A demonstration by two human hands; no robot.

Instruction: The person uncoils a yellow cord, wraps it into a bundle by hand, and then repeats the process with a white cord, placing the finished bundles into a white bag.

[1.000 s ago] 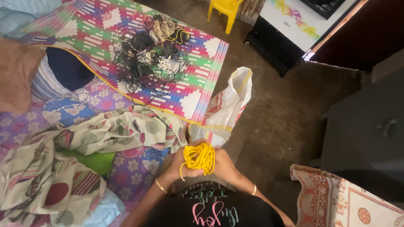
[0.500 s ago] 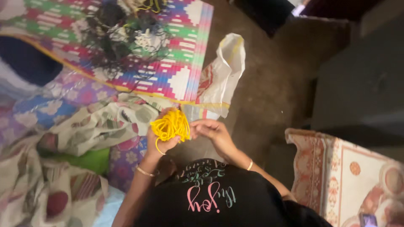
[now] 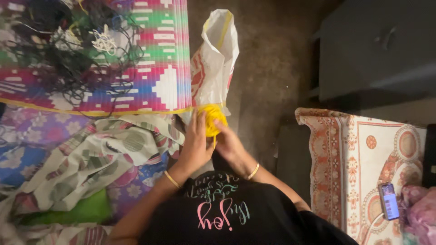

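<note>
A bundle of yellow cord [image 3: 212,119] sits between both my hands, just in front of my chest. My left hand [image 3: 195,144] wraps around its left side with fingers up along it. My right hand [image 3: 228,145] grips it from the right and below; a short yellow strand hangs down between the hands. Each wrist wears a thin gold bangle. Right behind the bundle stands a white plastic bag [image 3: 214,63] with red print and a yellow rim, its mouth open.
A striped multicolour mat [image 3: 159,68] lies at the upper left with a tangle of black and white cords [image 3: 68,50] on it. Patterned cloths [image 3: 91,159] are heaped at the left. On the right an orange-patterned sheet [image 3: 363,172] carries a phone [image 3: 389,201]. A dark cabinet [image 3: 377,50] stands behind.
The view has swung right and down. The yellow bundle has moved up toward the white bag, and both hands have closed in around it more tightly.
</note>
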